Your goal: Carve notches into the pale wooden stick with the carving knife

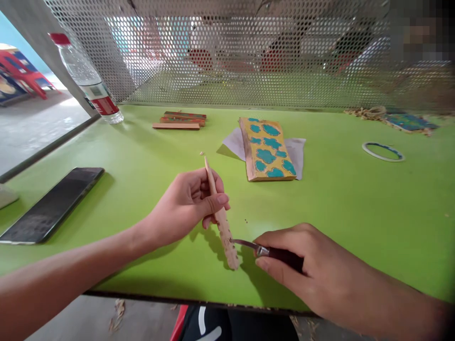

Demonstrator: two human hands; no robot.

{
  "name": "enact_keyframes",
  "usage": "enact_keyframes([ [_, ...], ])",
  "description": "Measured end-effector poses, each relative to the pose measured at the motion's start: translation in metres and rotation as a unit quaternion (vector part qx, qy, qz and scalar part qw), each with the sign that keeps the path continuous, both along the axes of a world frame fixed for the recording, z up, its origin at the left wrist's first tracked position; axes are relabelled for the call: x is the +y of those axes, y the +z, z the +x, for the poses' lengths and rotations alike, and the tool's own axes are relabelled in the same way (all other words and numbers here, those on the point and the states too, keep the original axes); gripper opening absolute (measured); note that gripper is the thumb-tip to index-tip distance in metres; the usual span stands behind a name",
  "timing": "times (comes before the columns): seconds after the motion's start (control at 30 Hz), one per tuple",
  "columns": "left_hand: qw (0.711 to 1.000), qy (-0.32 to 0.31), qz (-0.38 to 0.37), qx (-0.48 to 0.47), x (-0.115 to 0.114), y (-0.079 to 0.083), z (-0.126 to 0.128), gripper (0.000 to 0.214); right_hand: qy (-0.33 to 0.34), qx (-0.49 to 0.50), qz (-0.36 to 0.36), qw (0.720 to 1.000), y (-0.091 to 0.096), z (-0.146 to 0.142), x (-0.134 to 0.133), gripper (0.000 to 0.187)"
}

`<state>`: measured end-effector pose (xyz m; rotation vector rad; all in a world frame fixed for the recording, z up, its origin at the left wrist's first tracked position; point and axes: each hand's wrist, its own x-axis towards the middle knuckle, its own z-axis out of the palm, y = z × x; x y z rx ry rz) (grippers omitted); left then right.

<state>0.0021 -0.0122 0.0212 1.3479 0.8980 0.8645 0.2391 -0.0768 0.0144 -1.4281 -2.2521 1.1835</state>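
The left hand (pixel 186 203) grasps a notched wooden stick (pixel 223 226), slanted over the green table (pixel 355 227), while the right hand (pixel 302 265) grips a dark-handled knife (pixel 263 251) whose tip appears to touch the stick's notched part. Beyond, a yellow-and-teal block (pixel 266 142) rests on paper (pixel 297 154); a phone (pixel 53 203) lies to the left.
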Motion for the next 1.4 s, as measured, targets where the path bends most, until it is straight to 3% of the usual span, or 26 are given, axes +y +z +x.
enact_keyframes([
  [0.23, 0.999, -0.027, 0.007, -0.022, 0.005, -0.004, -0.002, 0.039, -0.01, 0.027, -0.106, 0.994, 0.006, 0.001, 0.011, 0.035],
  [0.4, 0.999, -0.032, -0.001, -0.027, 0.007, -0.006, -0.003, 0.039, -0.017, 0.061, -0.248, 0.967, 0.018, -0.003, 0.019, 0.035],
  [0.47, 0.999, -0.033, -0.003, -0.027, 0.007, -0.005, -0.003, 0.039, -0.021, 0.066, -0.264, 0.962, 0.018, -0.003, 0.02, 0.035],
  [0.53, 0.999, -0.027, -0.002, -0.025, 0.007, -0.004, -0.002, 0.04, -0.015, 0.05, -0.202, 0.978, 0.013, -0.002, 0.017, 0.033],
  [0.67, 1.0, -0.011, 0.005, -0.027, 0.008, -0.003, -0.002, 0.041, -0.008, 0.01, 0.006, 1.0, 0.001, 0.0, 0.008, 0.026],
  [0.77, 1.0, 0.003, -0.001, -0.022, 0.007, -0.004, -0.001, 0.043, 0.002, -0.002, 0.058, 0.998, -0.003, 0.0, 0.003, 0.02],
  [1.2, 1.0, 0.029, 0.005, 0.002, 0.004, -0.005, 0.0, 0.037, 0.037, -0.035, 0.163, 0.985, -0.005, -0.002, -0.002, 0.017],
  [1.3, 0.999, 0.032, 0.011, -0.009, 0.002, -0.004, 0.002, 0.037, 0.041, -0.038, 0.14, 0.989, -0.004, 0.0, -0.001, 0.018],
  [1.4, 0.999, 0.024, 0.014, -0.021, 0.003, -0.005, 0.003, 0.039, 0.035, -0.036, 0.072, 0.996, -0.002, 0.001, 0.007, 0.022],
])
